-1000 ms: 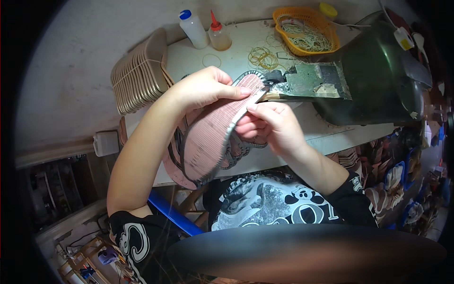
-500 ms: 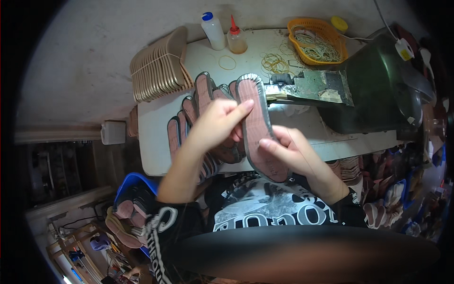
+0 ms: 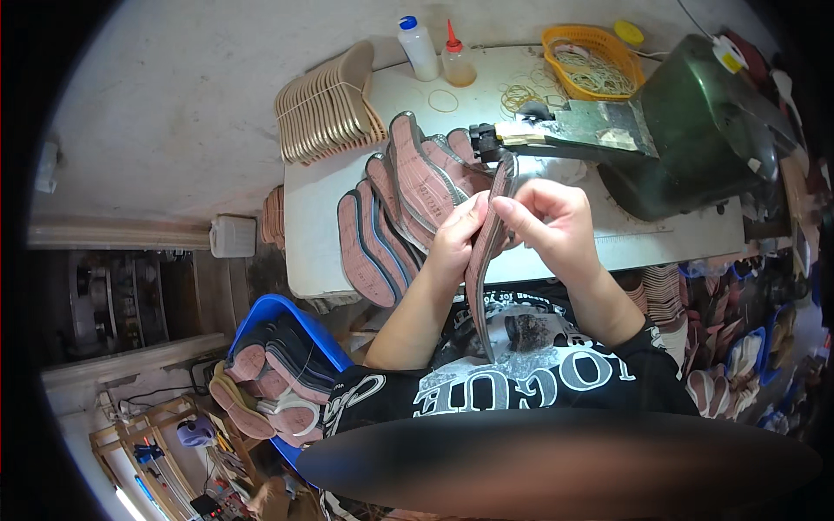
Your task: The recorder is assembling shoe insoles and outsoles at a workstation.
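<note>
A pinkish-brown shoe insole (image 3: 492,234) with a dark rim is held up before my chest, turned edge-on. My left hand (image 3: 458,240) grips its left side with the thumb on top. On the other side my right hand (image 3: 556,227) is closed at the insole's edge, its thumb and curled fingers pinching there; the exact contact is partly hidden. Behind my left hand, several similar insoles (image 3: 426,178) lie fanned over one another on the white table (image 3: 317,252). The held insole's upper end is close to the dark head of a green sewing-type machine (image 3: 599,130).
A banded stack of beige insoles (image 3: 323,108) stands at the far left. Behind are a blue-capped bottle (image 3: 420,52), a red-tipped bottle (image 3: 458,68), loose rubber bands (image 3: 519,98) and a yellow basket (image 3: 565,74). A blue bin (image 3: 326,339) of insoles sits lower left.
The held insole has turned from face-up to edge-on. My left hand has moved down along it; my right hand has moved up to its upper half. The view has shifted slightly.
</note>
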Demonstrator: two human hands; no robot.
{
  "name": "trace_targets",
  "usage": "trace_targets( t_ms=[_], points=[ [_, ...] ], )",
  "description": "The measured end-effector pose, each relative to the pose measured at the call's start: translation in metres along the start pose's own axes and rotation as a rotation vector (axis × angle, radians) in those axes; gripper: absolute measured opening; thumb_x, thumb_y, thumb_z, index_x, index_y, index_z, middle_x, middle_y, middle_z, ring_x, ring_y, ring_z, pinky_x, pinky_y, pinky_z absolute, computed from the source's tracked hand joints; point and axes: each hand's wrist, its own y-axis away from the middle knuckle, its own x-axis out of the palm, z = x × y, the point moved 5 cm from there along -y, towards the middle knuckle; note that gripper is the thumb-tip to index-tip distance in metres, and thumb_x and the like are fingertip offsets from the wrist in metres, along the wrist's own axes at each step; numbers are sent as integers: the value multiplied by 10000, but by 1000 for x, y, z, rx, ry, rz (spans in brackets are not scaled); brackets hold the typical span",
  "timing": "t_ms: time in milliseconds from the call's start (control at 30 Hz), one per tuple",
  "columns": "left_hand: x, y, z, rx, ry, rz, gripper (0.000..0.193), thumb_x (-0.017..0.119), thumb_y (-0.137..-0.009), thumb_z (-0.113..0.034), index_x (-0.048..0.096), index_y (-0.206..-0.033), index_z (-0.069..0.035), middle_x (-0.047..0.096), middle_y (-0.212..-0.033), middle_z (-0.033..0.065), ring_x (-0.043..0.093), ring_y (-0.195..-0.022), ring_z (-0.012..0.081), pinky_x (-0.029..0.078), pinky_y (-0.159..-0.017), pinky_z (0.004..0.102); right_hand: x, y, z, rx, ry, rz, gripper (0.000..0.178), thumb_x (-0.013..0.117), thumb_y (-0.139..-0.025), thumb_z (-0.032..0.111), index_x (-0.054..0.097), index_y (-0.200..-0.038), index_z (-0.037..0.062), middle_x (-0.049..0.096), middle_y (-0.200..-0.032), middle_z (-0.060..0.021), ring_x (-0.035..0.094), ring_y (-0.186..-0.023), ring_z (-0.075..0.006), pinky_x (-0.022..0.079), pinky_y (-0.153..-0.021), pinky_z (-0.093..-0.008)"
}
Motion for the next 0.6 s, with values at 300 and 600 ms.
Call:
trace_targets(
  t_ms=[300, 600],
  points=[
    [-9, 8, -14, 153, -316, 78, 404, 409, -1008, -322, 493, -1210, 18, 592, -1042, 41, 547, -943, 84, 435, -834, 229, -6, -6, -12, 2, 48, 99, 310, 524, -934, 164, 608, -683, 2, 539, -531, 4, 447, -440, -39, 317, -413, -192],
    [-84, 0, -106, 401, -816, -528, 352, 560, -940, -362, 600, -822, -32, 552, -685, -23, 460, -642, 46, 371, -583, 222, 33, 8, -32, 91, -218, 302, 214, 526, -953, 178, 509, -1091, 16, 588, -963, -65, 548, -786, -72, 453, -662, -204]
  ],
)
